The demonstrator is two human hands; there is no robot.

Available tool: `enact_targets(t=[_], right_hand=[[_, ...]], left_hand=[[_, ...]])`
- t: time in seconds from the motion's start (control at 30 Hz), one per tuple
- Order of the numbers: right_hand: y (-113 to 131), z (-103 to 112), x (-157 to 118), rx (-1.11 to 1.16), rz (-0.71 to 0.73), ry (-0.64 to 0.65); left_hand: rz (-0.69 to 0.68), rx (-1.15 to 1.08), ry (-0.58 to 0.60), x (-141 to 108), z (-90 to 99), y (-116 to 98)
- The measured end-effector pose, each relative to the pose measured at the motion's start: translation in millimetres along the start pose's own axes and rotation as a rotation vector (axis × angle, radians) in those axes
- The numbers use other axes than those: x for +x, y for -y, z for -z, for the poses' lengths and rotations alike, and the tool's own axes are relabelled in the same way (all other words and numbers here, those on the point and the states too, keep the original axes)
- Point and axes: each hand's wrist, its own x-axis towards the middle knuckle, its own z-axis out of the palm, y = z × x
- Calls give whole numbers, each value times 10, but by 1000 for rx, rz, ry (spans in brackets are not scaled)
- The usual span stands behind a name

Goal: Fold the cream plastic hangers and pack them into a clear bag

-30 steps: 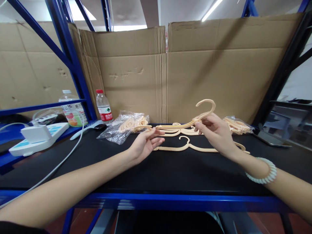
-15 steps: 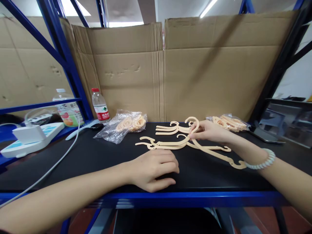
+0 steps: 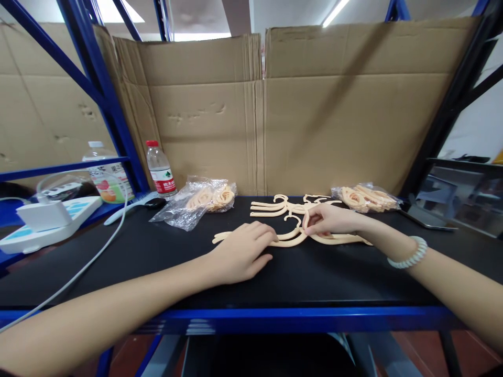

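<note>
A cream plastic clothes hanger [image 3: 288, 242] lies on the black tabletop, its two arms spread to left and right. The fingers of my right hand [image 3: 330, 220] are closed on its hook near the middle. My left hand [image 3: 245, 254] rests across the left arm with fingers bent, thumb held apart; it hides part of that arm. The arm's end shows beyond my left wrist. Parts of a second hanger seem to lie directly under the first, but the overlap is hard to separate. Behind both hands more cream hangers [image 3: 269, 208] lie in a row, partly covered by my right hand.
Clear plastic bags of hanger pieces lie at the back left [image 3: 210, 199] and back right [image 3: 365, 197]. A red-capped water bottle [image 3: 161, 170] stands by the cardboard wall [image 3: 204, 115]. A power strip [image 3: 51, 225] with a white cable [image 3: 92, 262] is at far left.
My right hand has lowered the hanger from a tilted, raised position onto the table. My left hand has moved forward and left onto the hanger's left arm.
</note>
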Motion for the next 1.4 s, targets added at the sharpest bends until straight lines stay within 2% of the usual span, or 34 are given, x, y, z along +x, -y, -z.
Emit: enact_targets(t=[0.1,0.3,0.43,0.57,0.8,0.93,1.2,1.33,1.4], right_hand=[[-35,-11,22,-44,-26,-57],[-60,-66,38,-404,-51,-264],[13,-123,-19,-581,2,-269],[69,-138,-75,-692,-6,-217],[-56,-52,8,-660,38,-180],[-138,-8,75,-648,77,-207],[-245,35,168,-608,105,-246],[-217,29,152,-621,124,-243],[-169,91,115,-627,124,-262]], left_hand=[[125,51,18,1,-43,88],[115,203,85,17,-38,39],[108,242,90,25,-21,2],[134,225,105,29,-18,27],[173,222,124,25,-64,160],[207,224,125,35,-98,247],[158,125,22,42,-143,372],[184,111,34,43,-142,372],[208,100,22,39,-146,356]])
